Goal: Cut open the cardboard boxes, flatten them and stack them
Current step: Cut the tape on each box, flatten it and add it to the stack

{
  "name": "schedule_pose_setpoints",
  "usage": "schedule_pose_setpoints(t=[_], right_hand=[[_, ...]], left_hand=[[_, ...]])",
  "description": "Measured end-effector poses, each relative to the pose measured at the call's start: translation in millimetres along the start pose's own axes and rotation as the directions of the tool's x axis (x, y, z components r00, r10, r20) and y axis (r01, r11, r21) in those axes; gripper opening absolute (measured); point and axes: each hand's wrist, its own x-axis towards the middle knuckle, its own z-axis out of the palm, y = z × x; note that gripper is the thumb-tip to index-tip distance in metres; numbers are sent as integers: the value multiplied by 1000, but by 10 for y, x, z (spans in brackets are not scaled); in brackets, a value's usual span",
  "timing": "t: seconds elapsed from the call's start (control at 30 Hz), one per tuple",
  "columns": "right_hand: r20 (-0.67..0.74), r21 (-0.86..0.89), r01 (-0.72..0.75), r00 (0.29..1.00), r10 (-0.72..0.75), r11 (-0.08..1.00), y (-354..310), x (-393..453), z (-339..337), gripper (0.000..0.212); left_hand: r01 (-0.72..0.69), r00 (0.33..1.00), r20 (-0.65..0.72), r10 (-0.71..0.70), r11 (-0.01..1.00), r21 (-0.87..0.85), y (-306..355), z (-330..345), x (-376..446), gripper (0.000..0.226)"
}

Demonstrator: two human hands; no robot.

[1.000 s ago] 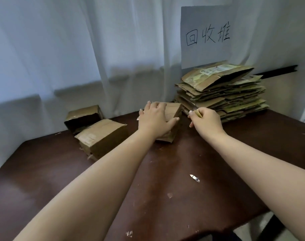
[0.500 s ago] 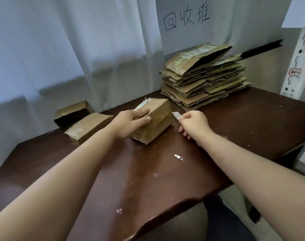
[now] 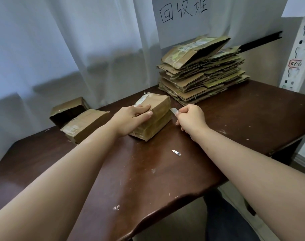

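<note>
A white sign at the top centre of the frame has three handwritten characters, 回收堆. On the white post at the right edge there is a small red-framed label that begins "3-1-"; the rest is cut off. Below the sign, a stack of flattened cardboard lies at the far side of the brown table.

In the centre, the box lies on the table, its long axis running from lower left to upper right, toward the stack. The left hand grips its near end, fingers on top and thumb on the side. The right hand is clenched around a blade, whose tip touches the right side of the box.

At centre left, a closed box lies just in front of an open box. A loose blade and paper scraps lie on the table nearer the lower part of the frame.
</note>
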Motion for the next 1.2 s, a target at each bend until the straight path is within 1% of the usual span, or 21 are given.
schedule_pose_setpoints(t=[0.13,0.2,0.27,0.4,0.53,0.63,0.77,0.83,0.9,0.97,1.03,1.07,1.13,1.2], right_hand=[[-26,60,-28,999,29,998,17,9,94,16],[-47,46,-14,999,16,999,24,-25,143,15],[-58,36,-9,998,11,999,26,-70,167,15],[-25,17,18,1000,-17,1000,16,-226,223,15],[-8,20,37,999,-37,999,14,-361,227,14],[48,9,66,997,-66,998,12,-493,262,12],[73,6,97,993,-97,995,2,-650,281,14],[96,12,116,989,-116,993,-13,-698,239,13],[142,23,138,980,-140,990,-30,-759,209,13],[224,52,150,962,-158,987,-45,-842,180,13],[341,27,190,921,-188,981,-58,-911,197,10],[360,-1,215,911,-200,977,-58,-929,205,9],[311,-40,233,927,-210,972,-45,-895,175,9],[278,-144,255,938,-208,956,-26,-790,84,14]], left_hand=[[-12,999,-39,18,988,155,-3,96,50,73],[-27,998,-46,36,981,190,-27,123,63,79],[-18,998,-53,29,980,199,-40,136,78,79],[12,999,-49,-3,981,192,-9,137,96,72],[48,999,-5,-48,983,179,1,113,107,75],[59,998,17,-62,987,148,26,95,109,74],[59,998,21,-63,984,170,41,101,95,61],[65,997,28,-71,982,178,45,101,77,66],[59,998,26,-65,981,185,49,96,69,65],[57,998,29,-63,981,185,43,96,67,60],[60,997,37,-68,982,181,42,84,60,59],[58,997,47,-67,983,173,52,72,56,58],[47,995,84,-57,991,125,86,41,27,56],[48,991,122,-50,999,20,94,-10,-20,52]])
